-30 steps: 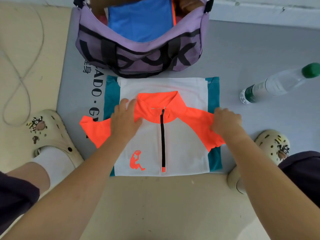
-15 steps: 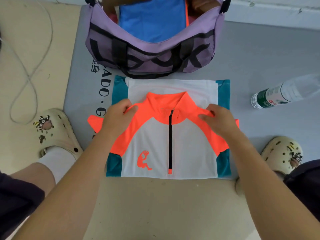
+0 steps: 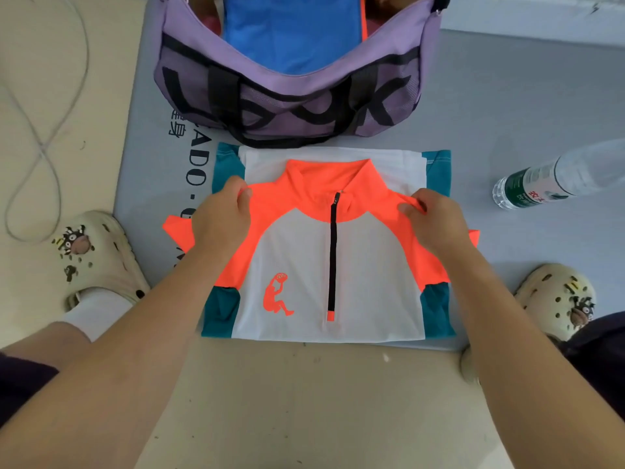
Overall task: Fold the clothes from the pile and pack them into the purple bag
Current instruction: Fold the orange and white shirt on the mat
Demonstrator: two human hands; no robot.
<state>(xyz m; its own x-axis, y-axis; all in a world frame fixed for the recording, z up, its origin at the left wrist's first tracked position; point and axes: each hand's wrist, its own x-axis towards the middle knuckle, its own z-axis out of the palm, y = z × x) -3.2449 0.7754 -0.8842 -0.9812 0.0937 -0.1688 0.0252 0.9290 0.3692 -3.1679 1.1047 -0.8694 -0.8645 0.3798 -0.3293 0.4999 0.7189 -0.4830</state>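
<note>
**Two hands gripping a folded zip shirt below a purple bag**

A white, orange and teal zip-neck shirt [image 3: 338,265] is lying folded in the centre of the frame on a grey mat [image 3: 507,113]. The left hand [image 3: 221,218] is pinching the orange shoulder fabric left of the collar, fingers clamped on the cloth. The right hand [image 3: 434,220] is doing likewise right of the collar. Just above the shirt, at top centre, the purple bag [image 3: 291,99] is sitting open with a blue garment [image 3: 291,32] inside. A plastic water bottle [image 3: 554,179] is lying at the right edge. Cream clogs are showing at lower left [image 3: 98,252] and lower right [image 3: 554,299].
</note>
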